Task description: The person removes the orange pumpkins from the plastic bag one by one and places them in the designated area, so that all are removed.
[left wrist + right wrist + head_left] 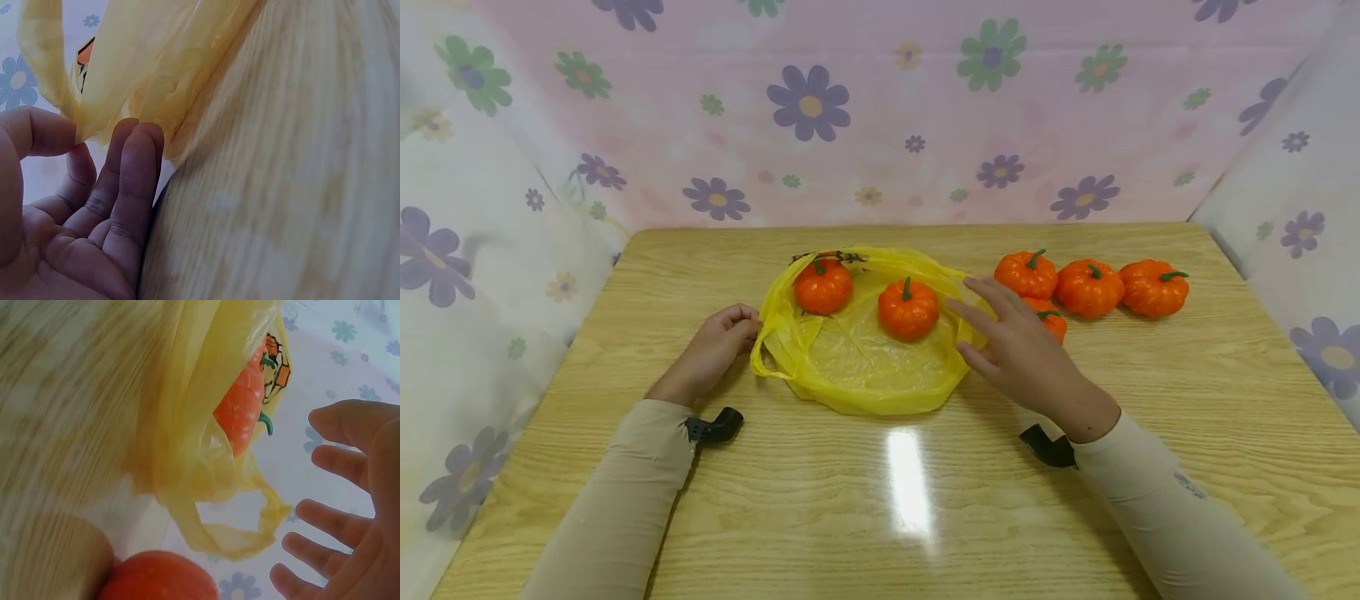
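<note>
A yellow plastic bag (880, 375) lies spread with its mouth facing up, two small orange pumpkins inside: one (823, 287) at the back left, the other (908, 310) right of the middle. At the bag's left edge my left hand (711, 350) pinches the plastic between thumb and finger; the left wrist view shows the pinched plastic (90, 119) close up. My right hand (1030, 358) hovers by the bag's right side, fingers apart and holding nothing. In the right wrist view, the bag's handle loop (240, 544) hangs free near those fingertips (306, 509).
To the right of the bag, several more pumpkins (1090, 287) with green stems sit in a cluster, one partly hidden behind my right hand. The wooden table (820, 500) meets flower-patterned cloth (880, 150) at the back and sides.
</note>
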A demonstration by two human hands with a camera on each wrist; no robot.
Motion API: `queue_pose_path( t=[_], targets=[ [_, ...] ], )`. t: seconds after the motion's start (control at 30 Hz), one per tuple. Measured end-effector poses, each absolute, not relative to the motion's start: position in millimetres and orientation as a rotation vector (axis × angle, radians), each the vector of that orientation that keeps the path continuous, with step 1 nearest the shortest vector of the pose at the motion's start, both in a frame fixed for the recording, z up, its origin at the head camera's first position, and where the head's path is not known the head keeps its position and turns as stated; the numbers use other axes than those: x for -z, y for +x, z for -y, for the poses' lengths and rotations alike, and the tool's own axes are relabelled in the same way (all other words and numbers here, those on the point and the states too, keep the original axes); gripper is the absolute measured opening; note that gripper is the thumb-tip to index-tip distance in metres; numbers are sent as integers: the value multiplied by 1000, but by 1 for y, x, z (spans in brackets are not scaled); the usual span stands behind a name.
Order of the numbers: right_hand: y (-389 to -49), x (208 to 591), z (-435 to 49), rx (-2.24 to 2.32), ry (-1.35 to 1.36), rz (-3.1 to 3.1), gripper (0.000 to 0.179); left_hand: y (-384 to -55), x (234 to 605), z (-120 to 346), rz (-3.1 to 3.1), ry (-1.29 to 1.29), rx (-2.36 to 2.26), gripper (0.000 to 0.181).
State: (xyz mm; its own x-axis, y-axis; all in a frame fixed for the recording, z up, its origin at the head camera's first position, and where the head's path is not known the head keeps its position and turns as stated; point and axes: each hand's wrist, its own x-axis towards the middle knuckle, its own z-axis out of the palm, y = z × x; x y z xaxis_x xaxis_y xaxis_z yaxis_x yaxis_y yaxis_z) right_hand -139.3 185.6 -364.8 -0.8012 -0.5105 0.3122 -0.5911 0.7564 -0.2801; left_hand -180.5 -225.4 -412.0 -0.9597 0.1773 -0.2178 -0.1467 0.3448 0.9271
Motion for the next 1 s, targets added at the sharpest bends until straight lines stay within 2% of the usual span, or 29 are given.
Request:
queue_pose_path(
  t=[0.6,1.0],
  targets=[
    [-147,365,-163,-510,906,2769,50,-181,412,225,-2333,22,-1641,29],
    [-153,367,-151,-499,969,2680,53,-182,416,226,-2340,16,-1642,27]
  ],
)
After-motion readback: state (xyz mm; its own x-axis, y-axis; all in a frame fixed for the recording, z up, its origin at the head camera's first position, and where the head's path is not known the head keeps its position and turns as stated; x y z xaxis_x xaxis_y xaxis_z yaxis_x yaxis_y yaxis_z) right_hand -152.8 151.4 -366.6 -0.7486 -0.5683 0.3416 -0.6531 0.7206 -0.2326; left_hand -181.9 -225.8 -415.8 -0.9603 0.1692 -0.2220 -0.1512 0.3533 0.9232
